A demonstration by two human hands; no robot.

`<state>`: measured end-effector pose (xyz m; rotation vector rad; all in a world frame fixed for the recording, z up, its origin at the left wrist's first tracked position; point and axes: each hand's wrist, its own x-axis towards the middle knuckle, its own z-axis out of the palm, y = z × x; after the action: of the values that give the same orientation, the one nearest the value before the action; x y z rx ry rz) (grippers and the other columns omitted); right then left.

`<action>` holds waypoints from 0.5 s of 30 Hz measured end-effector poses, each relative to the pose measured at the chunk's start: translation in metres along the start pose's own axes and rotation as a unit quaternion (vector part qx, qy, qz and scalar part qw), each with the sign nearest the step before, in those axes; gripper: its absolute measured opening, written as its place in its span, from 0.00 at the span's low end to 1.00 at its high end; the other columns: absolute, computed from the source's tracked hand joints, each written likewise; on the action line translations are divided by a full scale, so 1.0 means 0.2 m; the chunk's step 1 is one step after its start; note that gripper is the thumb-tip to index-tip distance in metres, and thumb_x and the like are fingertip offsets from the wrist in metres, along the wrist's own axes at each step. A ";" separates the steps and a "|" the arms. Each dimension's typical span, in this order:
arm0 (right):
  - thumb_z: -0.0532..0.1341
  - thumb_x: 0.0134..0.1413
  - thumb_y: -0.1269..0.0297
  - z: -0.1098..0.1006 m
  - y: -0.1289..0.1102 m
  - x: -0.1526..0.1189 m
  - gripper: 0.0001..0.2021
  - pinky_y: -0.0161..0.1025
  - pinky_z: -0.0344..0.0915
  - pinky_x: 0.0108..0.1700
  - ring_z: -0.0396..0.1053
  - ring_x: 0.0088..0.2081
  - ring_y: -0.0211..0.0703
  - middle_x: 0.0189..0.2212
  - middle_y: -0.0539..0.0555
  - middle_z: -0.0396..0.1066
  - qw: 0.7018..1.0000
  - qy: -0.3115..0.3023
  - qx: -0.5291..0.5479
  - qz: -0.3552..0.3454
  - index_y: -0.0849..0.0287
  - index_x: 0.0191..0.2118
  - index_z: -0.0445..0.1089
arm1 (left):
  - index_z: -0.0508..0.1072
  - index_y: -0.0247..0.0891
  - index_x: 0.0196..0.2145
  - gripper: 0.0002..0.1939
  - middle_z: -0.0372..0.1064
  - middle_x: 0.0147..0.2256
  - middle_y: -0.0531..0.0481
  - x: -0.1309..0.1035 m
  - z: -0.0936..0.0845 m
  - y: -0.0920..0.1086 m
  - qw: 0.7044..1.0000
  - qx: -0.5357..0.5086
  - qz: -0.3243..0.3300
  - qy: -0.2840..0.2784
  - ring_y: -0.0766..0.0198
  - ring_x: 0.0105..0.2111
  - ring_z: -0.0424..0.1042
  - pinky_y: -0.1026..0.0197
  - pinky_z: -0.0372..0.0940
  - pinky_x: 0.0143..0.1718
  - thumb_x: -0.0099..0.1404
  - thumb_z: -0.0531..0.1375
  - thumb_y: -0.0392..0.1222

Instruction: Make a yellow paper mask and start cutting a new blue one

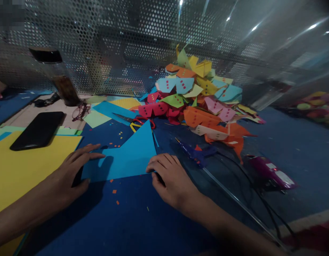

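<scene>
A folded sheet of blue paper (127, 160) lies on the dark blue table between my hands, one pointed corner reaching away from me. At its left end my left hand (70, 170) hovers with fingers spread, casting a shadow on the paper. My right hand (168, 177) touches the paper's lower right corner, its fingers curled together with the thumb below; the fingertips seem to hold that edge. Just past the paper lie scissors (137, 122) with red and yellow handles, partly covered by the pointed corner. Small orange paper scraps (114, 191) are scattered close by.
Cut paper butterflies (175, 85) are heaped at the back. Right of my hand lie a blue glue gun (193, 153) with a long clear stick and cable, and a purple device (271, 172). Leftward are yellow sheets (28, 167), a black phone (37, 129), glasses (79, 111) and a bottle (63, 85).
</scene>
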<state>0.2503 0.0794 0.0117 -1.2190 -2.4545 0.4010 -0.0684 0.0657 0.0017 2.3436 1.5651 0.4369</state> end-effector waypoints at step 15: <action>0.56 0.56 0.79 0.00 0.00 0.00 0.11 0.45 0.55 0.48 0.65 0.48 0.47 0.44 0.53 0.71 1.000 0.000 0.002 -0.002 0.57 0.40 0.68 | 0.57 0.51 0.65 0.33 0.53 0.68 0.50 -0.01 -0.03 -0.08 0.998 0.034 0.047 -0.012 0.48 0.66 0.56 0.39 0.64 0.59 0.64 0.52 0.31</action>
<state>0.2499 0.0793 0.0121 -1.2138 -2.4546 0.4038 -0.0856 0.0707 0.0002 2.4713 1.4867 0.3820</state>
